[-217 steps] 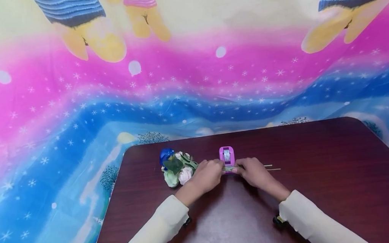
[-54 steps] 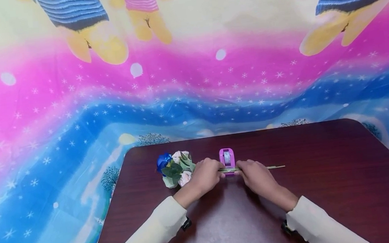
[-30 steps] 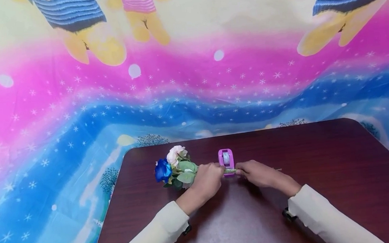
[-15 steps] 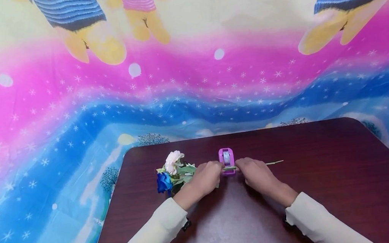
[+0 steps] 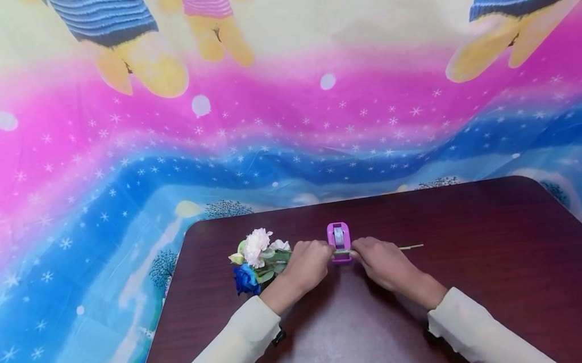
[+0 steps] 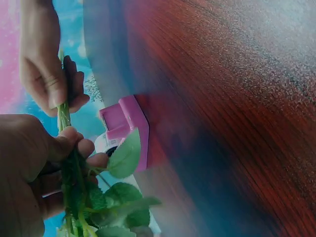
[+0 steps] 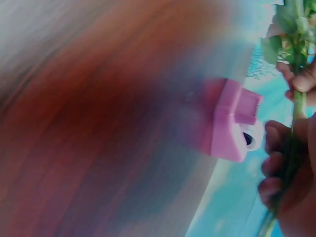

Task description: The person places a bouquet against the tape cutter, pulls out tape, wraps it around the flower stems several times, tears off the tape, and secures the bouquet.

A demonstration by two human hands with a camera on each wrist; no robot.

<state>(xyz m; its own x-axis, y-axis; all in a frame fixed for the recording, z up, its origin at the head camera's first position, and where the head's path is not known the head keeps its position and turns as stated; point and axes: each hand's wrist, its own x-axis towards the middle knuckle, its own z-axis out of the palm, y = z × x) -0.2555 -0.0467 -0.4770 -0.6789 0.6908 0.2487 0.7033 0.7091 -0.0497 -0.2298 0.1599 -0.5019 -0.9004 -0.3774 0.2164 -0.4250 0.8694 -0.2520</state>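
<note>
Blue rose (image 5: 246, 278) in head view only

A dark wooden table (image 5: 482, 257) stands before a colourful cartoon-print cloth (image 5: 115, 161).

Long cream sleeves (image 5: 232, 351) — plain, loose

The flower bunch (image 5: 256, 259) is rolled over: the white bloom (image 5: 256, 244) now sits far, the blue rose (image 5: 245, 278) near.
</note>
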